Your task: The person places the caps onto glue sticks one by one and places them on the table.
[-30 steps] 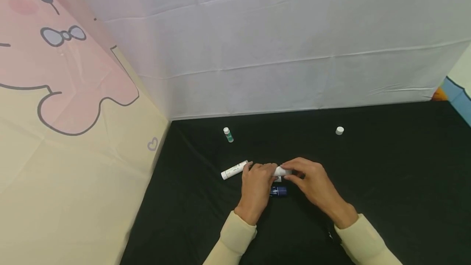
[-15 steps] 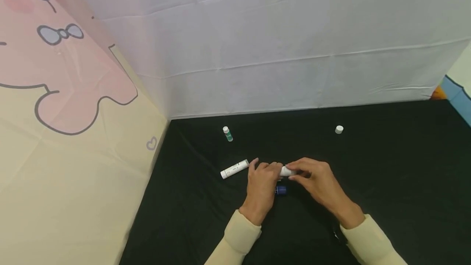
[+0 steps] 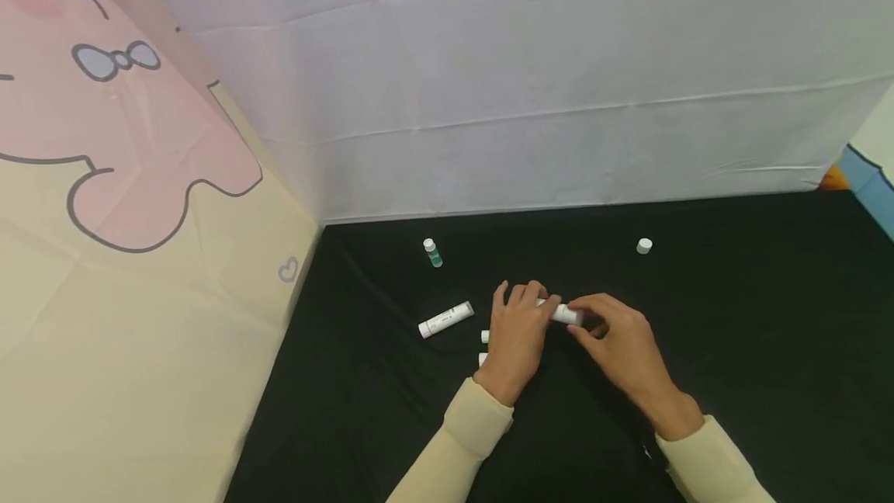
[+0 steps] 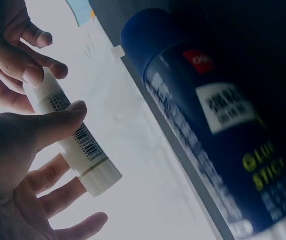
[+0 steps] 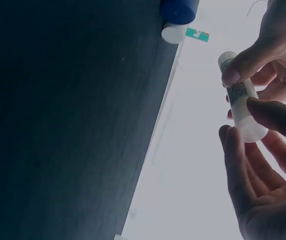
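Note:
Both hands hold a white glue stick [image 3: 567, 315] above the black table. In the left wrist view the glue stick [image 4: 85, 142] shows a barcode. My left hand [image 3: 519, 332] grips its body between thumb and fingers. My right hand [image 3: 618, 340] pinches the other end with its fingertips. A blue glue stick [image 4: 197, 110] lies near the left hand and fills much of the left wrist view. In the head view the left hand hides most of what lies beneath it; two white ends [image 3: 485, 337] peek out at its left.
A white tube-shaped stick [image 3: 445, 320] lies left of the hands. Farther back is a small green-and-white glue stick [image 3: 433, 253]. A loose white cap [image 3: 644, 246] sits at the back right of the black tabletop [image 3: 733, 317]. A pale cloth wall [image 3: 524, 99] stands behind.
Both hands have moved right and slightly away with the white glue stick. The blue glue stick's cap, visible earlier beside the left hand, is now covered, and two white ends show at the left.

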`<state>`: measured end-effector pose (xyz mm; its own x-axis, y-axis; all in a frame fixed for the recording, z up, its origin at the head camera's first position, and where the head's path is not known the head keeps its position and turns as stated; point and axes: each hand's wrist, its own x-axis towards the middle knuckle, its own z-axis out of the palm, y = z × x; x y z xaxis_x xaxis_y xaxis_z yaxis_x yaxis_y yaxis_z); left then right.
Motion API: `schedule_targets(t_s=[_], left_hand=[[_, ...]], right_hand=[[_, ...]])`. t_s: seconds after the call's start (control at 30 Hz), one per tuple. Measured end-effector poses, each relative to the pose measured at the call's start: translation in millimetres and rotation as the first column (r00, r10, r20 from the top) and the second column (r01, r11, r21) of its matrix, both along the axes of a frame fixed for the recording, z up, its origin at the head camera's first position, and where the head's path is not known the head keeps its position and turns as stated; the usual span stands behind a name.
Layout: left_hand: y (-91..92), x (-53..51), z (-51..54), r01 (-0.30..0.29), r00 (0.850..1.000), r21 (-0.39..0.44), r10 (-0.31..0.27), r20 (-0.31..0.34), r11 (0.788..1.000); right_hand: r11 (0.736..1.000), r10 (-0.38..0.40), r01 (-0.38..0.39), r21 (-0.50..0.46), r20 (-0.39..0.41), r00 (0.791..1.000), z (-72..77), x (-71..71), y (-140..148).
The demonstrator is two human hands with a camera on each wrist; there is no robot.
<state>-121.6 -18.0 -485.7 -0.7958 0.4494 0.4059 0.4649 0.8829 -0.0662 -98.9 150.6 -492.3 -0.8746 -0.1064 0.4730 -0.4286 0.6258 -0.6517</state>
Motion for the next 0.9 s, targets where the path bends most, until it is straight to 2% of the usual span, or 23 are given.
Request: schedule_targets(t_s=[0.17,0.37,0.57,0.73,0.9], left_hand=[[12.8,-5.3,-4.6,0.007,1.000,-0.036,-0.007,-0.006,0.999],[25.3,-9.1,-8.1,0.015,0.999,-0.106,-0.012,0.030,0.994],[35.5,-10.8,-10.6,0.005,0.997,-0.191,0.011,0.082,0.981],[41.6,-11.7,-14.8,-0.006,0.994,-0.249,0.034,0.107,0.968],[44.1,-11.6,-17.8,-0.013,0.991,-0.294,0.051,0.123,0.956]], right_hand=[[0.998,-0.033,0.031,0.049,0.028,0.999,-1.3,-0.2,10],[0.994,-0.059,0.052,0.098,0.070,0.996,-1.1,0.0,18],[0.989,-0.083,0.066,0.134,0.130,0.988,0.2,0.7,23],[0.984,-0.107,0.075,0.161,0.203,0.973,4.2,0.5,29],[0.982,-0.139,0.109,0.152,0.201,0.970,6.3,-2.4,37]])
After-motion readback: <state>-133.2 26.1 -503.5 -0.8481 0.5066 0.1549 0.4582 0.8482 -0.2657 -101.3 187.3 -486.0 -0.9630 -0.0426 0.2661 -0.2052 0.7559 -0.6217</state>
